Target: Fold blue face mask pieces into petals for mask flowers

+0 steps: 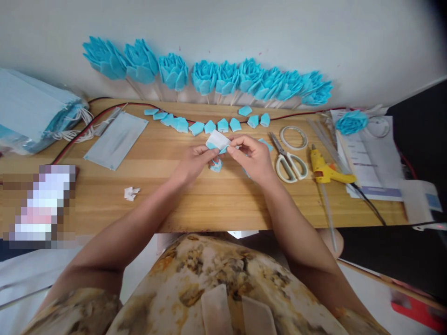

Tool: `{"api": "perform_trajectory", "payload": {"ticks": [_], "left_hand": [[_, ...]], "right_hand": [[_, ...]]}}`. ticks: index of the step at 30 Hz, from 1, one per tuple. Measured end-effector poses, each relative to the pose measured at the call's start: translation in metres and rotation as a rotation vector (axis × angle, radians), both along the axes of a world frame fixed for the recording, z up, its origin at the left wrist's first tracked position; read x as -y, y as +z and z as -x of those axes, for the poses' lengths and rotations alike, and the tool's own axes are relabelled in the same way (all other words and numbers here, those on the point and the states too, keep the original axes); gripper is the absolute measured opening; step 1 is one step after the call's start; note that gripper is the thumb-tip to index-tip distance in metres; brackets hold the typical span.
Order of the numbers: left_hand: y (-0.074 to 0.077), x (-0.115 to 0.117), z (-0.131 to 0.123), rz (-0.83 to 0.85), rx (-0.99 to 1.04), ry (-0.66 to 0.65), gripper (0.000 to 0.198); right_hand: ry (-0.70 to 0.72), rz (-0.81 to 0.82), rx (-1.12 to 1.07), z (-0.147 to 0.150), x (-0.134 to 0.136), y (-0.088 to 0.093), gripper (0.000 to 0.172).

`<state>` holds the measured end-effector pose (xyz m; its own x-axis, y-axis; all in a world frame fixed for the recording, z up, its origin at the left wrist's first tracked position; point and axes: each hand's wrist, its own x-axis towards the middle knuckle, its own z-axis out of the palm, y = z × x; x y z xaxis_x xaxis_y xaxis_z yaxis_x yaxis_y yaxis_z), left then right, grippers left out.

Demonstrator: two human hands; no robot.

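White-and-blue sheet piece (219, 138) held up over the middle of the table (167, 200), between the two hands, nearer side of the row of blue folded pieces (209, 127). Left hand (196, 163): thumb and index pinched together on its near left edge, no visible gap. Right hand (254, 156): thumb and index likewise closed, on the near right end. Other fingers curled; what's under them can't be told.

Handling, judged by look: very light, thin, limp, like nonwoven mask cloth; creases easily, probably not slippery, could tear or lose its fold if pulled hard. Best hold: fingertip pinch at the edges or on the folded blue border, light pressure.

Orientation: white face up, blue strip along near edge. Long axis roughly left–right, dipping toward the right hand; far edge faces the row and the blue paper-like flowers (204, 77) by the wall. Right end partly covered by fingers, so exact outline unclear.

Just below the left fingertips: small blue-and-white piece (216, 166); contact can't be told. Right of the right hand: scissors (291, 167), tape roll (294, 138), yellow glue gun (326, 170). Left: flat face mask (117, 139).
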<state>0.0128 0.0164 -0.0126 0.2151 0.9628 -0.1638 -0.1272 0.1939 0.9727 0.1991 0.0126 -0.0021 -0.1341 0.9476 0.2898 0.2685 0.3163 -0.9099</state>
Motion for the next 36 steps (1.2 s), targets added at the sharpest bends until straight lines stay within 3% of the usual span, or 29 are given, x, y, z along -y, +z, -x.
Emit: {"api": "perform_trajectory", "payload": {"ticks": [13,17,21,29,36], "left_hand": [[0.0082,0.0035,-0.0001,-0.026,-0.063,-0.029,0.034],[0.0083,0.0037,-0.0008,-0.035,-0.051,-0.019,0.042],[0.0082,0.0036,-0.0011,-0.004,-0.047,-0.025,0.036],[0.0073,0.0016,0.0003,-0.046,-0.077,-0.014,0.021],[0.0090,0.0014,0.0012,-0.101,-0.121,-0.044,0.021]], "right_hand": [[-0.008,0.079,-0.115,0.0027,-0.0028,-0.0040,0.015],[0.018,0.085,-0.140,0.0033,-0.0029,-0.0022,0.030],[0.034,0.082,-0.115,0.0025,-0.0018,-0.0019,0.042],[0.151,0.132,-0.112,0.0002,-0.0011,-0.0033,0.044],[0.154,0.126,-0.057,-0.0023,-0.0026,-0.0038,0.056]]}}
